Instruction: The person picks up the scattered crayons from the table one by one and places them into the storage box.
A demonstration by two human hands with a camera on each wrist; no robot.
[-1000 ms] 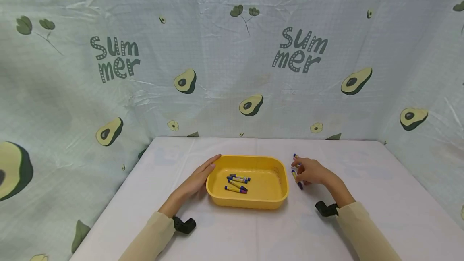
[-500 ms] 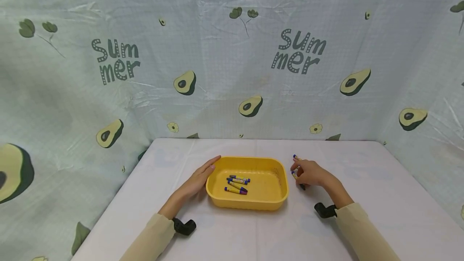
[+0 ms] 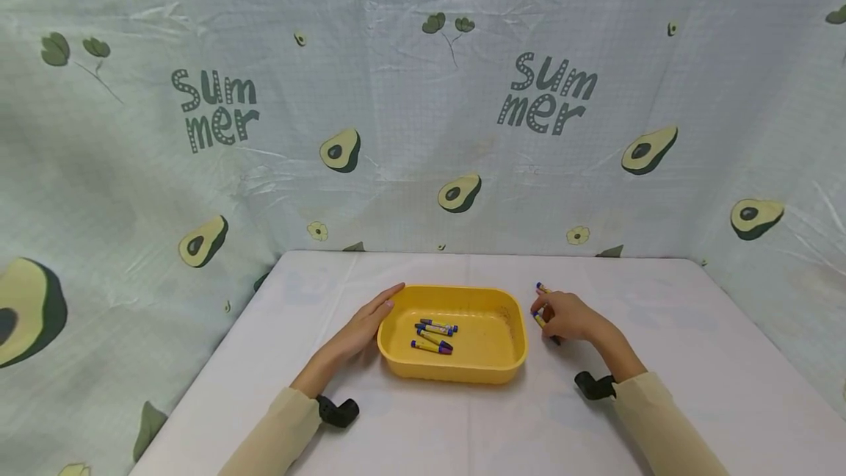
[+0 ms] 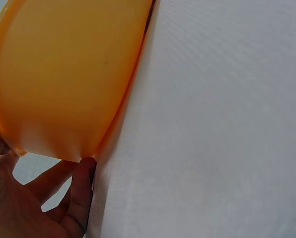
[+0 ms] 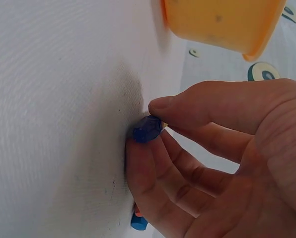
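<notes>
The thumb and fingers [image 5: 143,173] of the right hand [image 3: 568,316] pinch one crayon [image 5: 147,130] at the surface [image 3: 410,424], just outside the right end of the yellow tray [image 3: 456,373]. Long axis of the held crayon, head view: upper left to lower right, blue end at upper left, dark end toward the person. In the right wrist view the dark blue end faces the camera.

One loose crayon [image 3: 543,288] shows beyond the right hand. A blue end also shows below the fingers in the right wrist view; whether it belongs to that loose crayon cannot be told.

The left hand [image 3: 359,327] lies along the tray's left end, touching it, fingers extended.

Tray contents: four crayons [image 3: 431,347], left of centre. All long axes run roughly left to right, sloping slightly toward the person at the right. The two farther crayons have blue ends at right; the two nearer, at left.

Two black wrist units [image 3: 338,413], one per wrist, sit at two beige sleeves [image 3: 274,432].

The surface is covered in white. Behind it hangs a pale backdrop [image 3: 396,79] bearing two "summer" prints [image 3: 547,94] and six large avocado prints [image 3: 459,193], one cut off at the left edge.
</notes>
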